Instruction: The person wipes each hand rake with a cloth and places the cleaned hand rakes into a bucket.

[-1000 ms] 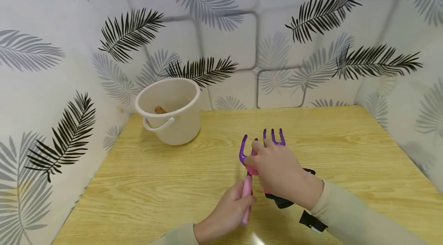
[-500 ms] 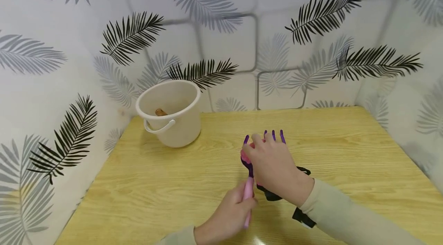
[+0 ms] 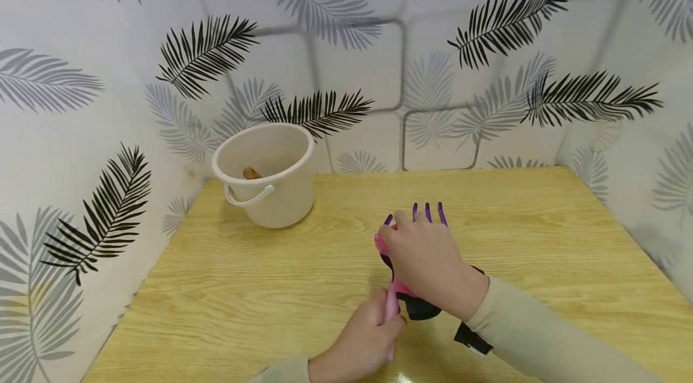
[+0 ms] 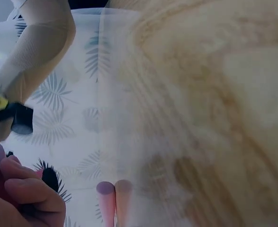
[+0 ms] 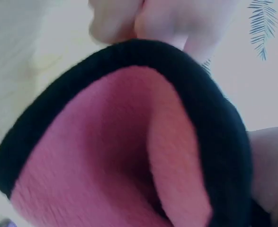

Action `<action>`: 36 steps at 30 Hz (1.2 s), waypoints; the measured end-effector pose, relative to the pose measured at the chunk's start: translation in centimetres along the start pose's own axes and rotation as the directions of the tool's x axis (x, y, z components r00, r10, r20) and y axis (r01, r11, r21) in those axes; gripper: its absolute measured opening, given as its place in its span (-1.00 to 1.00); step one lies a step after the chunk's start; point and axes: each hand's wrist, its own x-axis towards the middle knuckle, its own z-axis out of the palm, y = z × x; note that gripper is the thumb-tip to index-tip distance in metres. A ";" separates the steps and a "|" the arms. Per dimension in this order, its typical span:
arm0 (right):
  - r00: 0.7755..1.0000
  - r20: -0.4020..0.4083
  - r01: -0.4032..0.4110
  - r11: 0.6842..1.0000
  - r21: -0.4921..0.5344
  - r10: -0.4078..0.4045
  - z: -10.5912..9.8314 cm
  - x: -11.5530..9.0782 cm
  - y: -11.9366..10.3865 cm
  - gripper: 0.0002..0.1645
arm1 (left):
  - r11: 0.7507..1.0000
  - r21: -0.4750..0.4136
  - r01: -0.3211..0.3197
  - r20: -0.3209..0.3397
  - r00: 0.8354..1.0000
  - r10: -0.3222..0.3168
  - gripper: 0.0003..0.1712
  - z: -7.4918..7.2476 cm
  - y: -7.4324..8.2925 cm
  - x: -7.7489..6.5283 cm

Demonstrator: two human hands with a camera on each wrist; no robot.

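My left hand [image 3: 358, 335] grips the pink handle [image 3: 391, 305] of a small garden hand tool with purple prongs. One prong tip [image 3: 388, 220] shows above my right hand [image 3: 430, 260], which holds a pink cloth with a black border [image 3: 422, 309] around the tool's head; fingers and cloth hide most of that head. In the right wrist view, the fuzzy pink cloth [image 5: 91, 146] hangs folded and fills much of the picture. Just behind the right hand lies a second purple-pronged tool [image 3: 429, 213], its lower part covered.
A cream bucket [image 3: 281, 202] with a handle stands at the back left of the wooden table [image 3: 260, 287]. Something brown [image 3: 251, 173] lies inside it. Leaf-patterned walls [image 3: 357, 70] enclose the table at the back and sides.
My right hand has shifted slightly left and down with the cloth, covering more of the held tool's head. The left hand keeps its grip on the handle, moving only slightly.
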 end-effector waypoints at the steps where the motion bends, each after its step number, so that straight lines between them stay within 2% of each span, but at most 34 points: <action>1: 1.000 -0.014 -0.012 1.000 -0.006 0.012 0.1 0.2 0.0 -0.91 | 1.000 0.000 0.006 0.010 1.000 -0.006 -0.93 0.1 0.0 -0.1; 4: 1.000 -0.008 -0.029 0.999 -0.016 0.029 0.3 0.7 -0.1 -0.95 | 0.999 -0.018 0.033 0.028 0.999 -0.033 -0.94 0.2 -0.1 -0.2; 7: 0.996 0.087 -0.010 1.000 0.007 0.009 0.0 0.9 0.0 -0.93 | 0.999 -0.042 0.027 0.017 1.000 -0.026 -0.93 0.1 -0.2 -0.1; 10: 0.979 0.200 0.035 0.998 0.052 -0.045 -0.6 0.6 0.2 -0.77 | 0.998 -0.069 0.003 -0.018 1.000 -0.004 -0.89 -0.2 -0.2 0.1; 12: 0.970 0.235 0.054 0.996 0.067 -0.068 -0.9 0.3 0.3 -0.70 | 0.996 -0.082 -0.022 -0.047 0.999 0.019 -0.85 -0.4 -0.2 0.2; 16: 0.976 0.214 0.039 0.998 0.053 -0.049 -1.1 0.1 0.6 -0.69 | 0.994 -0.102 -0.030 -0.068 0.997 0.023 -0.83 -0.6 0.0 0.3; 22: 0.993 0.113 -0.026 0.999 -0.028 0.029 -0.2 -0.1 1.0 -0.83 | 0.987 -0.158 -0.013 -0.030 1.000 0.009 -0.84 -0.2 0.0 0.2; 26: 0.996 0.063 -0.052 0.996 -0.071 0.056 0.1 -0.1 1.1 -0.83 | 0.988 -0.156 -0.008 -0.027 1.000 0.004 -0.86 0.1 0.1 0.0; 30: 0.995 0.101 -0.006 1.000 -0.024 0.008 -0.2 -0.2 1.0 -0.79 | 0.987 -0.163 0.013 -0.055 0.998 -0.022 -0.85 -0.1 0.4 0.0; 34: 0.978 0.202 0.043 0.998 0.053 -0.053 -1.1 -0.4 0.9 -0.72 | 0.984 -0.176 0.027 -0.076 0.996 -0.041 -0.81 -0.5 0.5 0.2; 36: 0.972 0.230 0.041 0.997 0.059 -0.054 -1.3 -0.3 0.8 -0.69 | 0.984 -0.173 0.028 -0.080 0.996 -0.042 -0.79 -0.6 0.5 0.2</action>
